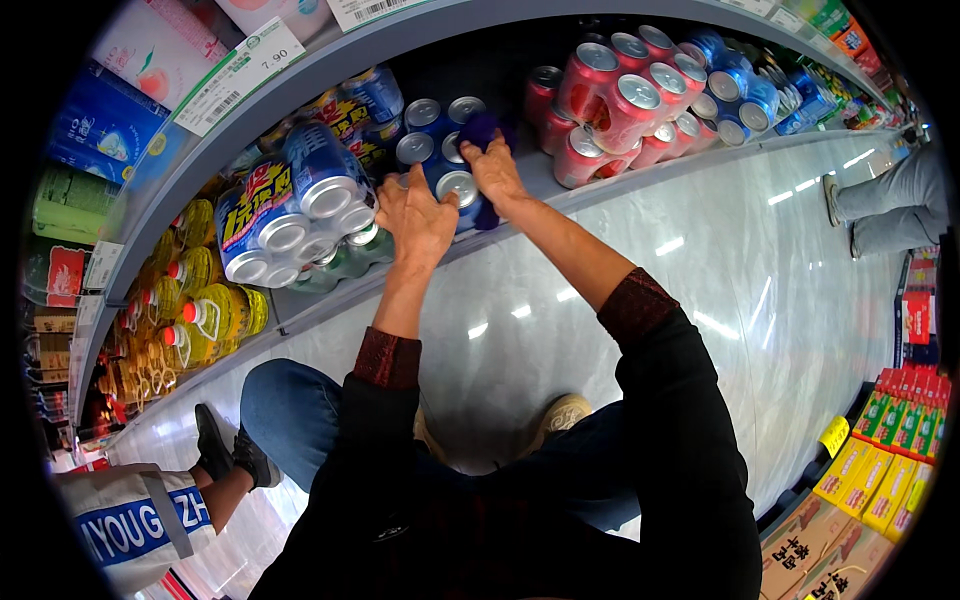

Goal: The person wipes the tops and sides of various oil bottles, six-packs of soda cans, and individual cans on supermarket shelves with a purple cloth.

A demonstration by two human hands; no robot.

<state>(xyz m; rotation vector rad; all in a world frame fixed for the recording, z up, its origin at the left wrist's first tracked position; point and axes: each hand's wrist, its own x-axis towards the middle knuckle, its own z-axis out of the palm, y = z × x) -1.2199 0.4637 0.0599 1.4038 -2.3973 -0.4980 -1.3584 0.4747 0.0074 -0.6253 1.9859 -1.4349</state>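
A pack of dark blue cans (415, 149) with silver tops stands on the bottom shelf between my hands. My left hand (412, 222) grips its near left corner, with the fingers bent over the cans. On the pack's right side, my right hand (492, 178) holds a purple cloth (484, 128) against the cans. Part of the cloth hangs down below that hand, and some fingertips are hidden in it. Just left of my left hand lie shrink-wrapped packs of blue and silver cans (325, 180), stacked on green-topped ones.
Red can packs (600, 110) sit to the right on the shelf (570, 195), beyond a gap. Yellow oil bottles (215, 310) fill the left end. The upper shelf edge (330, 65) overhangs the cans. A person's legs (200, 500) are close at left; another person's legs (890, 195) are far right.
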